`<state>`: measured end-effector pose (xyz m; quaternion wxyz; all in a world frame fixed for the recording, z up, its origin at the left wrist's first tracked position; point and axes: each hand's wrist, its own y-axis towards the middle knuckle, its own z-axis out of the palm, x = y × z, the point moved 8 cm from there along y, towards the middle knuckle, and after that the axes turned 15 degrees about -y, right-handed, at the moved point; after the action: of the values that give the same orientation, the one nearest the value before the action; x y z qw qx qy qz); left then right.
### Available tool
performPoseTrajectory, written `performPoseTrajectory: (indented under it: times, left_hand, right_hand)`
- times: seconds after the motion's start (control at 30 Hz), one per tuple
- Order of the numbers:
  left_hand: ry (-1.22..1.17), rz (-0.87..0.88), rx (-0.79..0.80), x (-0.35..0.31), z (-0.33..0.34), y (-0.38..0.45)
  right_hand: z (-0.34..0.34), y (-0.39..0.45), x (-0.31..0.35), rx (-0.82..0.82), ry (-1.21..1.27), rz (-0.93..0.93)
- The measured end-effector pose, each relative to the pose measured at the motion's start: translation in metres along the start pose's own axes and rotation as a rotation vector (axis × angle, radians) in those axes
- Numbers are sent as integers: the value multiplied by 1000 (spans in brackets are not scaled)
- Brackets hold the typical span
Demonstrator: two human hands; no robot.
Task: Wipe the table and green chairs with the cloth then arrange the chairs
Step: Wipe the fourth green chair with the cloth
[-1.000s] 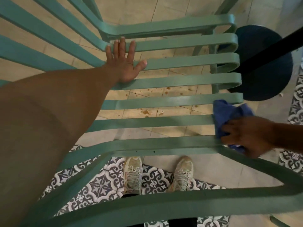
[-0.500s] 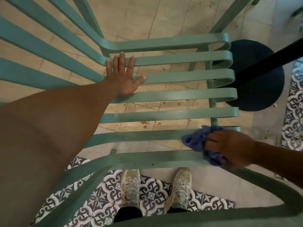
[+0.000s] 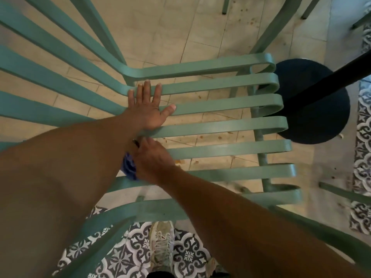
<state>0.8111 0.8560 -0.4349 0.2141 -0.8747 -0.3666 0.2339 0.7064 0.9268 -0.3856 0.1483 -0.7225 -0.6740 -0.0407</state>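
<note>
Two hands are on the green chair point(image 3: 220, 125): the left hand point(image 3: 149, 109) is pressed flat, while the cloth point(image 3: 129, 167), gripped by the right hand point(image 3: 152, 159), has been swept leftward along the slats, so wiping continues.

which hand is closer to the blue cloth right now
Right. The right hand grips the blue cloth on the green chair seat; the left hand presses flat on slats farther back.

Now far along the slats of the green chair point(image 3: 220, 127) from the front edge toward the backrest: right hand point(image 3: 152, 159) with blue cloth point(image 3: 129, 167) bunched beneath, tucked just below the left forearm, cloth mostly hidden.
</note>
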Motion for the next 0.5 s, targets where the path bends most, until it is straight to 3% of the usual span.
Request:
performPoseTrajectory:
  times: [0.2,0.33,0.4,0.5]
  left_hand:
    - [-6,28,-34,1,-1,-2]
    - [-20,42,-35,-1,-1,-4]
    - [-31,25,-44,-1,1,-5]
    - [-61,-23,-92,-7,3,-9]
  right_hand:
    - [-55,-126,-214,-110,-79,550]
    - [-80,-218,-303,-192,0,1250]
    - [-79,-193,-296,-258,-16,1292]
    - [-70,-104,-239,-315,-23,1001]
